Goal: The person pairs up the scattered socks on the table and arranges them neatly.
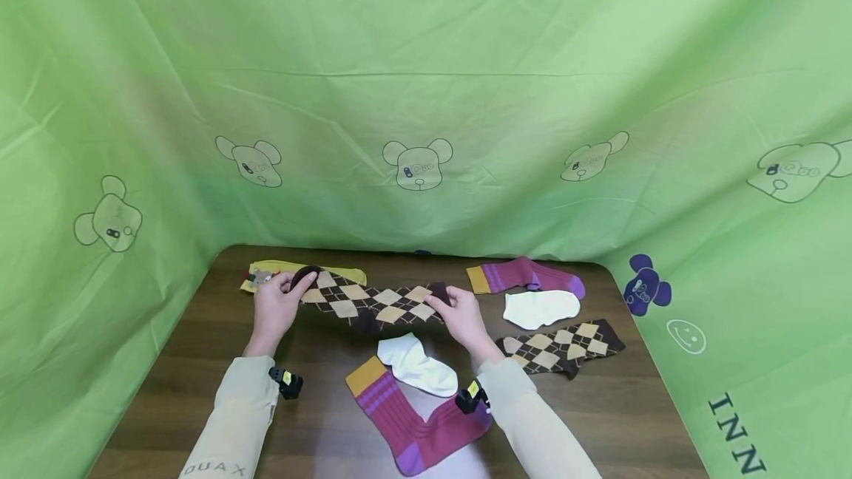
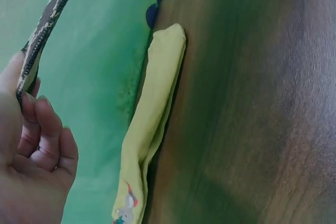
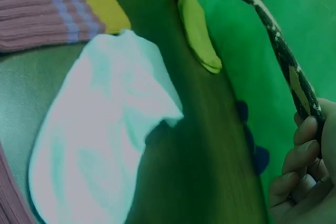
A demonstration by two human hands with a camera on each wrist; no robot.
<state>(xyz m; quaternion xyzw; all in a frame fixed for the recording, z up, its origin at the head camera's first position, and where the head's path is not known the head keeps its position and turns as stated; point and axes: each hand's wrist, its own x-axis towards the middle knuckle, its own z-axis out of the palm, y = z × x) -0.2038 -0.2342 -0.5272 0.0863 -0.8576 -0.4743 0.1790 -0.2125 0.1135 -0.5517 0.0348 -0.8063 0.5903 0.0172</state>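
A brown and tan argyle sock (image 1: 393,304) is stretched sideways above the table, its heel hanging down in the middle. My left hand (image 1: 276,310) pinches its dark left end, and my right hand (image 1: 462,318) pinches its dark right end. In both wrist views the held sock (image 2: 44,27) appears edge-on between thumb and fingers. Behind my left hand lies a yellow sock (image 2: 157,93) with a small animal picture. Below the held sock, a white sock (image 1: 418,367) and a magenta sock (image 1: 419,427) with an orange cuff lie on the table, touching or overlapping.
At the right of the wooden table (image 1: 319,405) lie another magenta sock (image 1: 519,275), a white sock (image 1: 541,309) and a second argyle sock (image 1: 566,348), partly behind my right forearm. A green printed cloth (image 1: 426,94) hangs round the back and sides.
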